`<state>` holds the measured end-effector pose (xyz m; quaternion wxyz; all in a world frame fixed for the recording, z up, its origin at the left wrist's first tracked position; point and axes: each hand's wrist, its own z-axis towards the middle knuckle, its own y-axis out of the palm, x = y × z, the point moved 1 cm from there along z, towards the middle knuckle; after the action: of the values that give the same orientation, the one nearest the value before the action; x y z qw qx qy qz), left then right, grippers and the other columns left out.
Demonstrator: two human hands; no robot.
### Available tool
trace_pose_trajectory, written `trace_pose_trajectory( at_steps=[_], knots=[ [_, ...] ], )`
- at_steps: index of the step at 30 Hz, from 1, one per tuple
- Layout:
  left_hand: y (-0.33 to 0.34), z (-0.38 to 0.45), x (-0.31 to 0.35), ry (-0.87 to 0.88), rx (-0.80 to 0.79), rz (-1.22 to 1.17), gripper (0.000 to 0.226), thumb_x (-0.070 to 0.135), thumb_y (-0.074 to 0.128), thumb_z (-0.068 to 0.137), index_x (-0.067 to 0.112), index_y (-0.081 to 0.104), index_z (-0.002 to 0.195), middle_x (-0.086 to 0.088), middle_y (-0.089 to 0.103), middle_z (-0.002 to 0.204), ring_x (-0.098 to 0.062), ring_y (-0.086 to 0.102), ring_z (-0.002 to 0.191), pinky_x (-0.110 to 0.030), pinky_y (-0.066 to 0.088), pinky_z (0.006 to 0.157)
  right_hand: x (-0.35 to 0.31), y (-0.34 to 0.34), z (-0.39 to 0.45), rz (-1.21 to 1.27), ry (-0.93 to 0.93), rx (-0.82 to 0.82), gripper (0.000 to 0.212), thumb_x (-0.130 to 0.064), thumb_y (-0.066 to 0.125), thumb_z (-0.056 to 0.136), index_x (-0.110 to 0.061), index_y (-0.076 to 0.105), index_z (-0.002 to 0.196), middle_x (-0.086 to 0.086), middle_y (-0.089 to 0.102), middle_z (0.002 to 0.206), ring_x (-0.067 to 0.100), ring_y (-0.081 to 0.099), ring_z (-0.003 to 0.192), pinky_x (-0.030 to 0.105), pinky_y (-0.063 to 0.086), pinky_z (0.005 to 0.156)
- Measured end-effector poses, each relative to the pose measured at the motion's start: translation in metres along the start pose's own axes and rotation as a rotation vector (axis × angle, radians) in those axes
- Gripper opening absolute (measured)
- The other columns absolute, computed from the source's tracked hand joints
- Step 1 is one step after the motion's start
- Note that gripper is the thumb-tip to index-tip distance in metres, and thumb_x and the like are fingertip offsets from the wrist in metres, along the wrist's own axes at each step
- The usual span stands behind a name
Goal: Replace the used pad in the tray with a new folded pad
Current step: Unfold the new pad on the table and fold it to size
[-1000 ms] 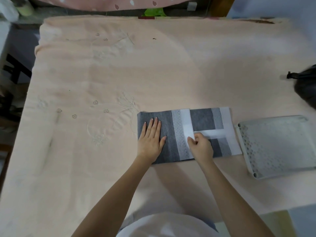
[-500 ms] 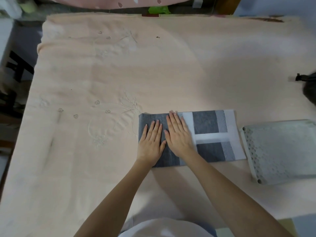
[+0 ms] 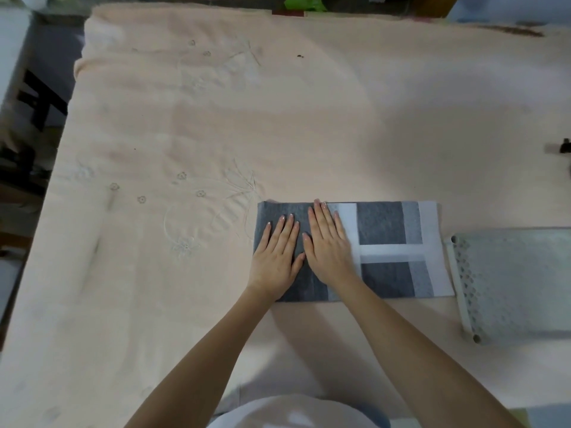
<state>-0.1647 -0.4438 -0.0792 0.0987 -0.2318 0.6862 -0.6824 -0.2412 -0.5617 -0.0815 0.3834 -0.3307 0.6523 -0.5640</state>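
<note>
— Pad (image 3: 383, 251) first: where did you have it?

— You had the folded pad lying flat on the peach cloth (image 3: 216, 118) that covered the table, near the front edge and right of the middle. It was grey, with paler grey bands and white strips that crossed on its right half.

— And your hands?

— Both of yours lay on the pad's left half, palms down. Your left hand (image 3: 276, 257) rested on the dark grey end with fingers straight and slightly spread, gripping nothing. Your right hand (image 3: 329, 245) lay just beside it, thumbs almost touching, fingers stretched flat toward the far edge of the pad; it was pressing, not pinching.

— Where was the tray?

— The pale tray (image 3: 463, 285) with its perforated rim sat to the right of the pad, its left edge just beside the pad's right edge. The frame cut off its right side. No pad lay in the part you could see.

— Anything else?

— A small dark object (image 3: 566, 146) showed at the right border, too cropped to identify, and your white garment (image 3: 293, 412) at the bottom.
</note>
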Motion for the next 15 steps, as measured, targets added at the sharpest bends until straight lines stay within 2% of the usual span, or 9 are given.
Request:
trace_pose_trajectory(
  at_steps=[9,15],
  knots=[
    [-0.002,0.012,-0.006,-0.07,0.012,0.01,0.059,0.039,0.025,0.098,0.001,0.034,0.143,-0.015,0.031,0.151,-0.027,0.026,0.141,-0.044,0.016,0.118,0.004,0.002,0.0,0.035,-0.021,0.052,0.056,-0.028,0.023,0.099,-0.002,0.023,0.147,0.013,0.019,0.156,0.023,0.015,0.146,0.043,0.015,0.119],
    [0.004,0.018,-0.01,-0.061,0.02,-0.018,0.063,0.044,0.027,0.097,0.003,0.033,0.144,-0.013,0.03,0.152,-0.024,0.025,0.142,-0.042,0.015,0.118,0.013,0.005,-0.001,0.035,-0.021,0.033,0.056,-0.03,0.021,0.099,-0.004,0.02,0.149,0.011,0.017,0.157,0.02,0.011,0.146,0.042,0.013,0.12]
  ],
)
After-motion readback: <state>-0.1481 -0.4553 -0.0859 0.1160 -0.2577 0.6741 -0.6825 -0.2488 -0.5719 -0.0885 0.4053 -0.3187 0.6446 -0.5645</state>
